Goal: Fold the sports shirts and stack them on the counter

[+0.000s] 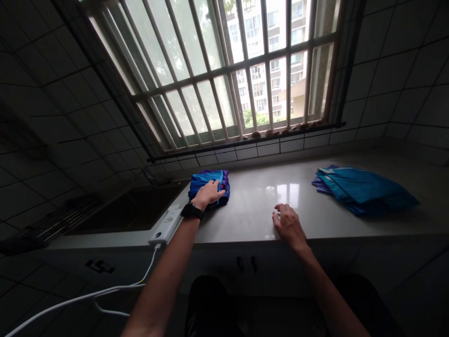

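My left hand (209, 193), with a black watch (192, 211) on its wrist, lies on top of a stack of folded blue and purple fabric (206, 178) beside the sink. Its fingers are stretched out over the cloth, not wrapped round it. Near the front edge of the white countertop (242, 220) is my right hand (288, 223), holding nothing, its fingers loosely bent and apart. Farther right, a flat pile of teal-blue folded fabric (368, 189) lies on the counter, with a purple piece (322, 180) showing at its left end.
A dark sink (133, 208) is set into the counter at left. Next to it lies a white power bank-like device (166, 224) with a white cable (87, 296) hanging over the front edge. A barred window (228, 70) stands behind. Cabinet handles (246, 264) show below.
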`<state>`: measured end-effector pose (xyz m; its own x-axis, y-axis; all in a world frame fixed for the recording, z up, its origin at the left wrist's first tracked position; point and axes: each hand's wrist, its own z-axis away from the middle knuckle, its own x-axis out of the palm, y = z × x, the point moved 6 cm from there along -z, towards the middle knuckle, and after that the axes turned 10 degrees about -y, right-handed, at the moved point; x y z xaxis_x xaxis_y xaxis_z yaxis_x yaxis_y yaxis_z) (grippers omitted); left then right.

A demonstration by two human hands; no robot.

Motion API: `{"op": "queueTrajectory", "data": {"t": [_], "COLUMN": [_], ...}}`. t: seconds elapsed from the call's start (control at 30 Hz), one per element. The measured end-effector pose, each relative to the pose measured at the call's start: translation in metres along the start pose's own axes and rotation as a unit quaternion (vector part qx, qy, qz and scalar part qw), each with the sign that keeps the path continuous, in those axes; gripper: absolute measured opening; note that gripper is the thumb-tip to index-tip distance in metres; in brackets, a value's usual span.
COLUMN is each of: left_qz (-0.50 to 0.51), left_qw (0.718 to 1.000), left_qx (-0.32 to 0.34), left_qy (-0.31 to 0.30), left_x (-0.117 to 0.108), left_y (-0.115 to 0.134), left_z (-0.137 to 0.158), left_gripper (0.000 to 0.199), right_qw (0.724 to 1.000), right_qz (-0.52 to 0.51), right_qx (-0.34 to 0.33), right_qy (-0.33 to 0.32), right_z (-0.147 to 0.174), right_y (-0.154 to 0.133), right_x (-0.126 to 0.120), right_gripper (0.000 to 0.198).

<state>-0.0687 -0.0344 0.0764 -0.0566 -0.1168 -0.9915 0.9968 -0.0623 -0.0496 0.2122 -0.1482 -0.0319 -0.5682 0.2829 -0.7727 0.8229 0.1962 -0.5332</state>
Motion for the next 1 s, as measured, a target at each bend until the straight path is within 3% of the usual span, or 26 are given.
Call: {"op": "queueTrajectory", "data": {"t": [0.27, 0.57, 0.67, 0.87, 1.0], "left_qz": [-0.015, -0.092, -0.094, -0.100, -0.113], "left_qw": [0.998, 0.986, 0.983, 0.975, 0.983], "left_qx": [-0.014, -0.013, -0.008, 0.115, 0.075], "left_qy": [0.053, 0.135, 0.157, 0.160, 0.120], "left_x": [0.034, 0.055, 0.058, 0.074, 0.078], "left_y": [-0.001, 0.024, 0.044, 0.108, 0.114], "left_z": [-0.007, 0.009, 0.019, 0.050, 0.052], "left_gripper": [0.064, 0.071, 0.069, 0.059, 0.055], "right_qw": [1.000, 0.999, 0.999, 0.998, 0.998], "right_qz": [0.011, 0.021, 0.026, 0.024, 0.032], "right_qx": [0.000, 0.020, 0.018, 0.018, 0.030], "right_qy": [-0.007, -0.029, -0.029, -0.047, -0.050], "right_z": [0.000, -0.003, -0.004, -0.004, -0.003], "right_y": [-0.002, -0.004, -0.005, -0.005, -0.007], "right_x": [-0.001, -0.002, -0.003, -0.006, -0.005], "right_gripper": [0.022, 0.024, 0.024, 0.026, 0.026]}}
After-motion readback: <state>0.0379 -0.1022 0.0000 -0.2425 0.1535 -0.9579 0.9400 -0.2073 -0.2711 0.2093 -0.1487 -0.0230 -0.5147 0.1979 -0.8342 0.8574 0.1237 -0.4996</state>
